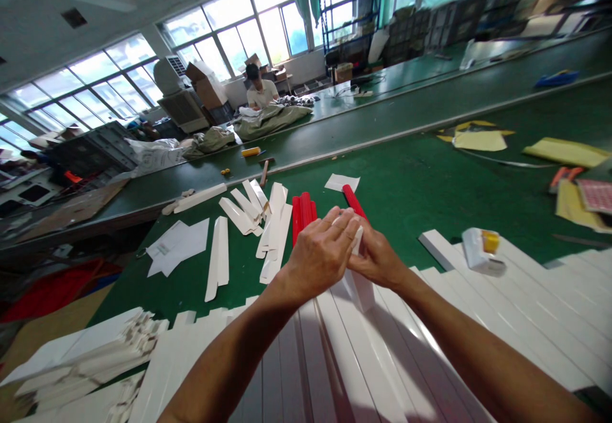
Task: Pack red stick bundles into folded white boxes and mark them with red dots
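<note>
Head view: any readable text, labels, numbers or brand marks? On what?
No word, number or brand can be read.
White paper sheets on the green table: faint print, too small to read.
Red-printed sheet at the right: rows of marks, too blurred to read.

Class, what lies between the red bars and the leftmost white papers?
White folded strips lie between the red bars and the white papers, as the head view shows.
</note>
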`<state>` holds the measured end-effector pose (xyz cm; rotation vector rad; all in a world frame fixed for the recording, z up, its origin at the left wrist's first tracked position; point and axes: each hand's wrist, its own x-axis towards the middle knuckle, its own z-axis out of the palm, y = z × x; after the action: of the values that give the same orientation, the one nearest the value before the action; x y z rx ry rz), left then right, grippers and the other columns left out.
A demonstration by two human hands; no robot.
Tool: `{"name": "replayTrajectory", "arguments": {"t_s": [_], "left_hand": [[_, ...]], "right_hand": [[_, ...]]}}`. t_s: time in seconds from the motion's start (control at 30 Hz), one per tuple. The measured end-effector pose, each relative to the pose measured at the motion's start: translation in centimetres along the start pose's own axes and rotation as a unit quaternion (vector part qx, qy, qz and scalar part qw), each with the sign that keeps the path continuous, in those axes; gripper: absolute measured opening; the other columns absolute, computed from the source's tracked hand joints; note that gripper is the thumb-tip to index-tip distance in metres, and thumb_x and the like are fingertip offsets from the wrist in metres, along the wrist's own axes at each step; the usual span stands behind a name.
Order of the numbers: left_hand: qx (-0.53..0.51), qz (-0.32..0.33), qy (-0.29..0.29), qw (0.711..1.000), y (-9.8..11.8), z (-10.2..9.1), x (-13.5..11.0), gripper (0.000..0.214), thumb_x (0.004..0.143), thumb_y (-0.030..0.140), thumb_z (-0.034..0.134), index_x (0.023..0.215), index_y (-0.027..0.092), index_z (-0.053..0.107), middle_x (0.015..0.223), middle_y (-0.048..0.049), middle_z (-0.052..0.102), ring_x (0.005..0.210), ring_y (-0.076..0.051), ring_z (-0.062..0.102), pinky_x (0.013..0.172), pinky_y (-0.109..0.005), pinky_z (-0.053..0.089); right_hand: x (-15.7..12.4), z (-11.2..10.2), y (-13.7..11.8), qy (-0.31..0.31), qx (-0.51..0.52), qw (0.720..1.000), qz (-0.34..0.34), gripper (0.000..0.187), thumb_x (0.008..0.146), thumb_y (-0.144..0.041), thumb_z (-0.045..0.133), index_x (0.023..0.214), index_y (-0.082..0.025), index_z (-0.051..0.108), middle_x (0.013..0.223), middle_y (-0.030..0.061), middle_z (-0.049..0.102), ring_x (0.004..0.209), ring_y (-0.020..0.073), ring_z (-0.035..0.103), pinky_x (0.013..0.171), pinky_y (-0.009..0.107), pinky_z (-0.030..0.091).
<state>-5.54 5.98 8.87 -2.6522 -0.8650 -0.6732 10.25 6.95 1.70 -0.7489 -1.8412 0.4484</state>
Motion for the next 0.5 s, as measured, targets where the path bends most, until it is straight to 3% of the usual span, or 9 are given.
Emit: {"name": "replayTrajectory", "arguments": {"t_s": [0.23, 0.5], "left_hand": [[0.008, 0.025, 0.046, 0.999, 0.4, 0.7, 0.4, 0.034, 0.095, 0.01, 0.044, 0.124, 0.002, 0.059, 0.129, -0.0189, 0.065, 0.128, -0.024, 0.058, 0.107, -0.038, 0.051], [0.033, 0.127, 0.05, 0.99, -0.4, 0.6, 1.5, 0.034, 0.088, 0.007, 0.052, 0.119, -0.002, 0.06, 0.121, -0.0243, 0.067, 0.113, -0.03, 0.066, 0.094, -0.042, 0.059]], "right_hand": [[-0.3, -0.3, 0.7, 0.004, 0.045, 0.999, 0.001, 0.049, 0.084, -0.021, 0.064, 0.129, -0.018, 0.045, 0.126, 0.0131, 0.06, 0.116, 0.0238, 0.061, 0.102, 0.037, 0.05], [-0.2, -0.9, 0.8, -0.021, 0.109, 0.994, 0.02, 0.064, 0.081, -0.02, 0.063, 0.141, -0.014, 0.04, 0.141, 0.0157, 0.051, 0.131, 0.024, 0.05, 0.112, 0.04, 0.04]]}}
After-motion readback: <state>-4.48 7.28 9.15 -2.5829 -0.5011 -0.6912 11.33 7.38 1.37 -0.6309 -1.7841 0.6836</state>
